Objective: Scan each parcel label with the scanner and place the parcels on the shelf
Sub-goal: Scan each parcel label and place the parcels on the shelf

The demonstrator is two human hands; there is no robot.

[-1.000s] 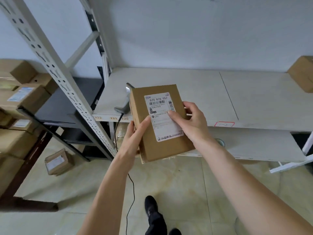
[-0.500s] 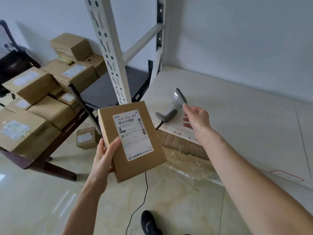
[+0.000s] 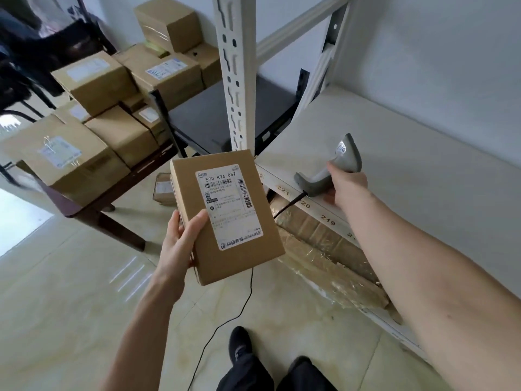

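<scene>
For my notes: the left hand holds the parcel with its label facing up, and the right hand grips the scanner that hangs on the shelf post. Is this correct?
Not quite. In the head view the scanner lies on the shelf board, not on the post. The left hand holds the parcel label up, the right hand grips the scanner.

> what were the hands doing?

The left hand (image 3: 180, 244) was raised in front, thumb across the parcel (image 3: 225, 215) face, fingers curled behind it.

> and the right?

The right hand (image 3: 348, 184) was stretched out to the side, arm nearly straight, fingers wrapped round the scanner (image 3: 329, 172) handle.
</scene>
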